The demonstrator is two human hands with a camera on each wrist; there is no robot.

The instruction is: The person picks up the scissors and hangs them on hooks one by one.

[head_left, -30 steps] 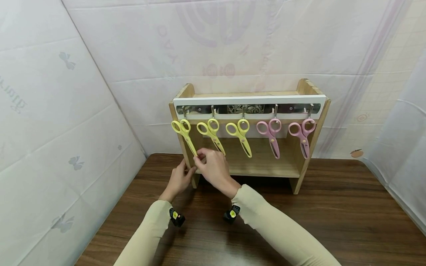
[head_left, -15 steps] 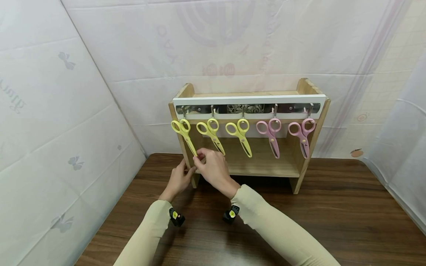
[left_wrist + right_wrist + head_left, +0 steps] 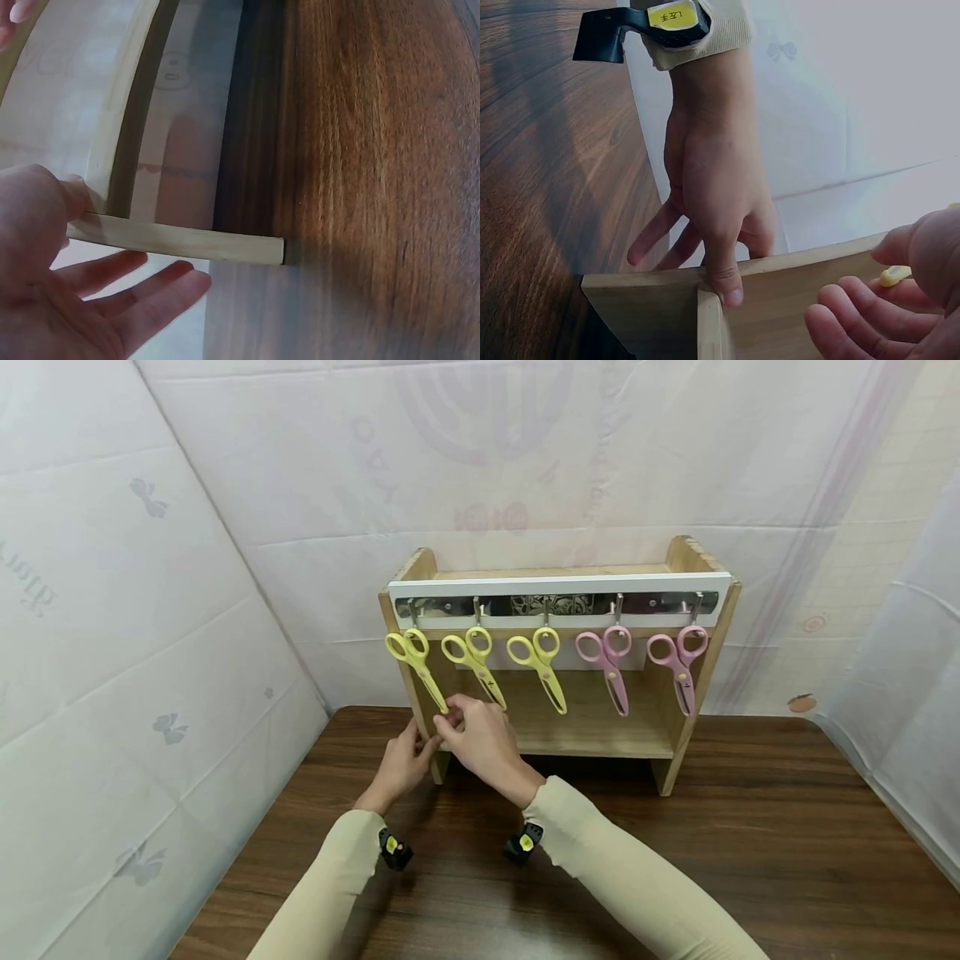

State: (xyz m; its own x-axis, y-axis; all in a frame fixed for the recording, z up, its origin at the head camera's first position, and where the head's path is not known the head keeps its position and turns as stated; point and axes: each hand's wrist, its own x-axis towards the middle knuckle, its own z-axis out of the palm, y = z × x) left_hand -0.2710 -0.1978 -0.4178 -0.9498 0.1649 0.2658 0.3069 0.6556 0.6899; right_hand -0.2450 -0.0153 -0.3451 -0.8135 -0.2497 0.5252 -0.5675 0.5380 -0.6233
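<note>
Yellow scissors (image 3: 420, 670) hang by a handle loop from the leftmost hook. Their closed tip (image 3: 895, 275) lies between the thumb and fingers of my right hand (image 3: 483, 739), which are spread apart around it. It seems to touch a finger, with a gap under the thumb. My left hand (image 3: 401, 764) grips the lower left side panel (image 3: 172, 240) of a small wooden shelf (image 3: 600, 739), thumb on the inner side and fingers outside. Beside these scissors hang two more yellow scissors (image 3: 476, 664) and two pink scissors (image 3: 607, 664), one per hook.
A white board (image 3: 555, 583) with a metal hook strip (image 3: 645, 604) runs across the shelf's upper front. Underneath is a dark brown wooden table (image 3: 787, 843). A pale patterned sheet (image 3: 315, 485) covers the walls behind and to the left.
The thumb and fingers of my right hand have parted at the leftmost scissors' tip, which has swung slightly right and shows more fully. My left hand stays on the side panel.
</note>
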